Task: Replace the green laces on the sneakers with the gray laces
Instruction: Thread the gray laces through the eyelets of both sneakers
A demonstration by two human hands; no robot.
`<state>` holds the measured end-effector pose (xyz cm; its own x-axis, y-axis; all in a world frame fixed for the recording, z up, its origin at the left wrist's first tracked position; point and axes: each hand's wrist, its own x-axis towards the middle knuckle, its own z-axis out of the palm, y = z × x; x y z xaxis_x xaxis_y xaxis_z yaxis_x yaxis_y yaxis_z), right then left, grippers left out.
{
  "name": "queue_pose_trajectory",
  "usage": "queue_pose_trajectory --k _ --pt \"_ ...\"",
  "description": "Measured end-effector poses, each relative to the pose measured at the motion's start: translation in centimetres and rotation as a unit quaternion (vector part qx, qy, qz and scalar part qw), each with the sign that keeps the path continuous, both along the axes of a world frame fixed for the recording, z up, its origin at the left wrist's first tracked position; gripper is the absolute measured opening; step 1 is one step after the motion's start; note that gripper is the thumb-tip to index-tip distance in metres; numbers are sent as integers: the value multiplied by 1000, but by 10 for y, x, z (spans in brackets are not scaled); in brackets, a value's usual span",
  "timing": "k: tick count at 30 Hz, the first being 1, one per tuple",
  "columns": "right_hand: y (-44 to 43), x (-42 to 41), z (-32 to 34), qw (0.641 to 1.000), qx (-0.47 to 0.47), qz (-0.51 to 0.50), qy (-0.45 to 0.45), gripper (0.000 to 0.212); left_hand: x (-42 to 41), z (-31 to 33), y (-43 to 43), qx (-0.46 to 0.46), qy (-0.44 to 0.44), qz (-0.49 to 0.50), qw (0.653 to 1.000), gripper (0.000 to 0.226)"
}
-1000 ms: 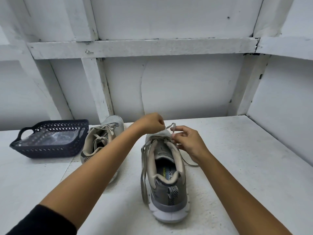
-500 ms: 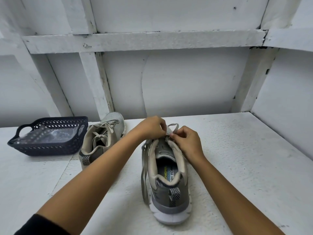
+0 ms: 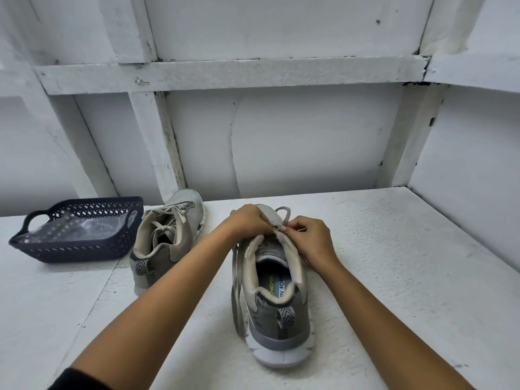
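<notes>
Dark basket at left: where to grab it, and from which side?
Probably best to take the basket by its left-end handle, coming from the left: that cut-out stands free for hooked fingers, while the second sneaker crowds the right end.

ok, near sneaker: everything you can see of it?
The near sneaker is gray with a mesh toe, beige padded collar, printed insole, chevron heel tab and white sole. It stands upright on the white table, heel toward the camera. A pale lace hangs loose down its left side to the table. The left hand grips the upper at the eyelets, the right hand pinches the lace there.
</notes>
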<state>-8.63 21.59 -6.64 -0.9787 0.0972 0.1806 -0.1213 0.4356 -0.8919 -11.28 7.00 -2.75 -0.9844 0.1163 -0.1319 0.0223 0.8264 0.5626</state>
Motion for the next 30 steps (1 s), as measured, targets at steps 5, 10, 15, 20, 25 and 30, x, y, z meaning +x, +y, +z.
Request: queue_pose_trajectory --k 5,10,15,20,25,30 --pt "0 1 4 1000 6 30 -3 7 4 -2 1 19 10 10 1000 15" --pt "0 6 10 996 59 57 -28 26 5 -5 2 7 5 26 1000 6" --pt "-2 33 18 990 -61 107 -71 53 5 -3 0 34 6 6 999 11" --pt "-12 54 21 995 -49 71 -58 23 8 6 -8 99 -2 17 995 10" --pt "-17 61 24 997 -30 40 -63 45 28 36 -28 383 21 62 921 23" --pt "-17 64 23 998 -37 31 -51 41 51 85 -78 690 80 103 712 33"
